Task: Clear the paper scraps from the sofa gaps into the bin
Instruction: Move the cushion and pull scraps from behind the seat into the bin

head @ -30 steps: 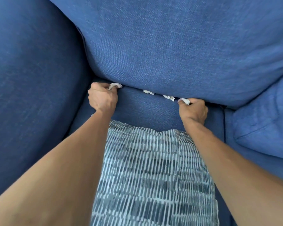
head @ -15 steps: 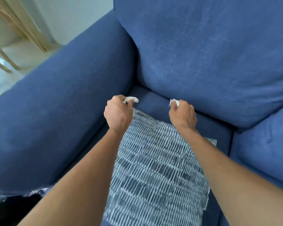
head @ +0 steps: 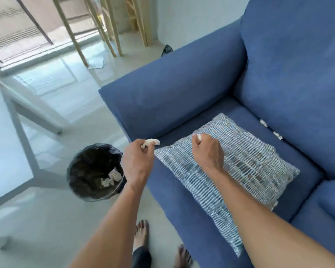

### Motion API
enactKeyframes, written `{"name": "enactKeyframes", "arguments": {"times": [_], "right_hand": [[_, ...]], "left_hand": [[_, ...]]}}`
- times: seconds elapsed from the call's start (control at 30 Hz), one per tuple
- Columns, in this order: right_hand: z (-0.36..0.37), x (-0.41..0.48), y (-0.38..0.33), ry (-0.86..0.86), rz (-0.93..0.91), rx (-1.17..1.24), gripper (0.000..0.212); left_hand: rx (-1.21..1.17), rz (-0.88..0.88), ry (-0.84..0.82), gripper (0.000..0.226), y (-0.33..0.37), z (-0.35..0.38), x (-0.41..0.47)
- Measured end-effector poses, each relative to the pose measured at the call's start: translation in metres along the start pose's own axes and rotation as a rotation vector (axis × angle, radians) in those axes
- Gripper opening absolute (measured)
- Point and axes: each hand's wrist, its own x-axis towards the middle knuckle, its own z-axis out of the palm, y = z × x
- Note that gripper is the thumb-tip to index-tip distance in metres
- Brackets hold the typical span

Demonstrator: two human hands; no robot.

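My left hand [head: 138,161] is closed on a crumpled white paper scrap [head: 151,142], just right of the bin and beside the sofa's front corner. My right hand [head: 208,151] pinches a smaller white scrap [head: 198,136] above the patterned cushion [head: 249,163]. The round bin [head: 93,172], lined with a black bag, stands on the floor left of the blue sofa [head: 172,97] and holds several white scraps. Two more scraps [head: 263,122] [head: 278,135] stick out of the gap between seat and back cushion.
The sofa's left armrest [head: 162,101] lies between the seat and the bin. A white table frame [head: 23,120] and wooden legs [head: 108,35] stand on the glossy floor to the left. My bare feet [head: 141,236] are at the bottom, by the sofa's front.
Both hands have pulled back from the sofa gap with a scrap each and swung left toward the bin. The view has turned left, bringing the bin and floor into sight.
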Motion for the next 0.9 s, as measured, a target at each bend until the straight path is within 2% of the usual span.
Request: {"name": "enactKeyframes", "arguments": {"times": [0.2,0.37,0.5,0.83,0.9], "right_hand": [[0.063,-0.068,-0.070,-0.114,-0.195,0.065,0.038],[0.126,-0.107,-0.115,-0.206,-0.383,0.092,0.037],[0.168,-0.132,-0.136,-0.301,-0.393,0.034,0.029],[0.213,-0.143,-0.178,-0.309,-0.336,-0.028,0.024],[0.216,-0.140,-0.182,-0.314,-0.293,-0.028,0.022]], "left_hand": [[-0.006,-0.226,0.130,0.028,-0.105,-0.067,0.000],[-0.031,-0.372,0.175,0.030,-0.206,-0.088,-0.002],[-0.010,-0.482,0.168,0.031,-0.261,-0.100,-0.006],[-0.134,-0.418,0.092,0.032,-0.283,-0.114,0.046],[-0.155,-0.408,0.028,0.023,-0.286,-0.116,0.056]]}}
